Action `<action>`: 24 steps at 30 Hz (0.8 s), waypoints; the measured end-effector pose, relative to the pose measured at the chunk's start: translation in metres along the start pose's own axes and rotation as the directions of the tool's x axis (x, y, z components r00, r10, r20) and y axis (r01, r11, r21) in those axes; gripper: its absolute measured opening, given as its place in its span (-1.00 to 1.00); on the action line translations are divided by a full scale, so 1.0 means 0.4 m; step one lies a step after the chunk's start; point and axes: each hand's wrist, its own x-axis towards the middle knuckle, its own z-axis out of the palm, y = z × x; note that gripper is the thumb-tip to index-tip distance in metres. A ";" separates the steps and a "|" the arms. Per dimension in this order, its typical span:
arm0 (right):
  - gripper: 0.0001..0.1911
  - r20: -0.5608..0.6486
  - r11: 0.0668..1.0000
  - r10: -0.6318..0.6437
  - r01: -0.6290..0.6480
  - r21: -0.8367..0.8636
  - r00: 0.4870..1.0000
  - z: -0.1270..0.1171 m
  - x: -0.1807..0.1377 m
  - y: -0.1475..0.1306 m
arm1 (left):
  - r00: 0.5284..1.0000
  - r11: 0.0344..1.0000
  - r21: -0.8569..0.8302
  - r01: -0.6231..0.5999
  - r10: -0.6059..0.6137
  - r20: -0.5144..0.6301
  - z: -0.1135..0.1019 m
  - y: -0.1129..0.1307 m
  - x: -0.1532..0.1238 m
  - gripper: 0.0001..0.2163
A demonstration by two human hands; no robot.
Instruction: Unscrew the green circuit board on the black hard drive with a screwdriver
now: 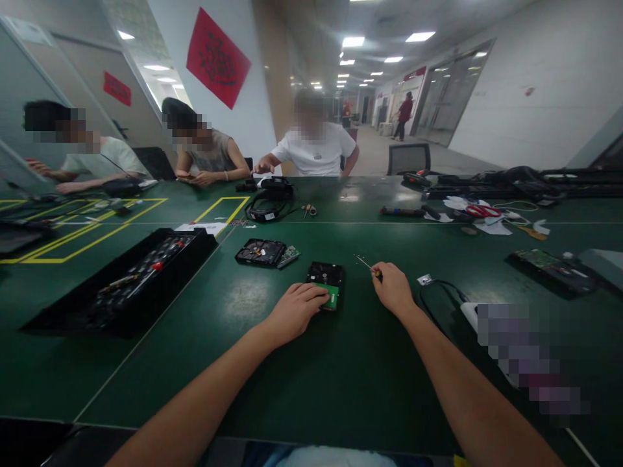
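Note:
A black hard drive [325,275] with a green circuit board lies on the green table [341,376] in front of me. My left hand [296,310] rests on the drive's near left corner, its fingers curled over the green board. My right hand [392,287] is closed around a small screwdriver [366,264], whose thin tip points up and to the left, a little right of the drive and clear of it.
A second opened drive [261,251] with a loose green board [289,255] lies further back. A black tool tray [127,277] sits at left. Cables, scissors [483,211] and electronics lie at right. Three people sit across the table.

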 end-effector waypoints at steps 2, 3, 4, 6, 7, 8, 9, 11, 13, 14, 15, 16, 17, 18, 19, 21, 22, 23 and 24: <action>-0.86 0.009 1.000 0.012 -0.012 -0.004 1.000 0.000 0.001 -0.004 | 0.999 0.998 -0.027 0.049 -0.049 -0.008 -0.022 -0.004 -0.034 -0.68; -0.86 0.014 1.000 0.017 -0.017 -0.001 1.000 0.001 0.002 -0.007 | 0.997 0.996 -0.030 0.081 -0.081 -0.017 -0.028 0.002 -0.044 -0.69; -0.85 0.021 1.000 0.020 -0.021 0.002 1.000 0.002 0.002 -0.010 | 0.992 0.992 -0.027 0.121 -0.122 -0.037 -0.030 0.012 -0.049 -0.69; -0.85 0.036 1.000 0.021 -0.022 0.006 0.999 0.003 0.003 -0.014 | 0.974 0.977 -0.019 0.213 -0.213 -0.082 -0.021 0.039 -0.045 -0.66; -0.84 0.041 1.000 0.020 -0.020 0.006 0.999 0.002 0.003 -0.015 | 0.960 0.966 -0.018 0.259 -0.260 -0.106 -0.012 0.051 -0.038 -0.62; -0.84 0.047 1.000 0.018 -0.019 0.004 0.999 0.001 0.003 -0.015 | 0.945 0.954 -0.018 0.298 -0.298 -0.136 -0.003 0.062 -0.031 -0.59; -0.84 0.051 1.000 0.018 -0.018 0.003 0.999 0.000 0.004 -0.015 | 0.934 0.947 -0.018 0.321 -0.320 -0.159 0.007 0.068 -0.023 -0.55; -0.84 0.059 1.000 0.017 -0.017 0.008 0.998 -0.003 0.004 -0.012 | 0.919 0.937 -0.011 0.350 -0.346 -0.188 0.024 0.070 -0.013 -0.48; -0.85 0.063 1.000 0.011 -0.011 0.012 0.998 -0.006 0.005 -0.009 | 0.893 0.916 -0.003 0.401 -0.392 -0.219 0.033 0.060 -0.012 -0.40; -0.86 0.059 1.000 0.006 -0.007 0.010 0.998 -0.006 0.006 -0.007 | 0.879 0.904 -0.002 0.427 -0.416 -0.231 0.036 0.053 -0.015 -0.39; -0.87 0.055 1.000 -0.003 0.003 0.006 0.998 -0.006 0.006 -0.006 | 0.868 0.894 -0.005 0.447 -0.436 -0.237 0.037 0.047 -0.020 -0.40; -0.87 0.053 1.000 -0.016 0.016 0.002 0.998 -0.006 0.006 -0.005 | 0.859 0.886 -0.012 0.464 -0.454 -0.238 0.039 0.041 -0.025 -0.42; -0.87 0.053 1.000 -0.031 0.031 -0.004 0.998 -0.005 0.007 -0.005 | 0.849 0.876 -0.020 0.482 -0.473 -0.235 0.040 0.036 -0.032 -0.43; -0.87 0.055 0.999 -0.047 0.047 -0.008 0.997 -0.005 0.007 -0.004 | 0.840 0.866 -0.027 0.500 -0.492 -0.229 0.041 0.033 -0.038 -0.45; -0.87 0.057 0.998 -0.060 0.061 -0.011 0.997 -0.004 0.007 -0.003 | 0.830 0.855 -0.033 0.518 -0.511 -0.221 0.043 0.029 -0.044 -0.45; -0.86 0.058 0.997 -0.079 0.080 -0.015 0.995 -0.002 0.007 -0.001 | 0.822 0.841 -0.045 0.539 -0.537 -0.191 0.045 0.022 -0.054 -0.44; -0.85 0.055 0.996 -0.080 0.081 -0.020 0.995 -0.001 0.007 0.001 | 0.826 0.842 -0.056 0.537 -0.537 -0.172 0.046 0.017 -0.058 -0.43; -0.84 0.051 0.997 -0.078 0.080 -0.023 0.996 0.000 0.007 0.002 | 0.834 0.848 -0.069 0.526 -0.530 -0.153 0.047 0.012 -0.062 -0.43; -0.84 0.049 0.997 -0.075 0.076 -0.022 0.996 0.000 0.007 0.003 | 0.841 0.853 -0.081 0.515 -0.521 -0.144 0.046 0.006 -0.064 -0.43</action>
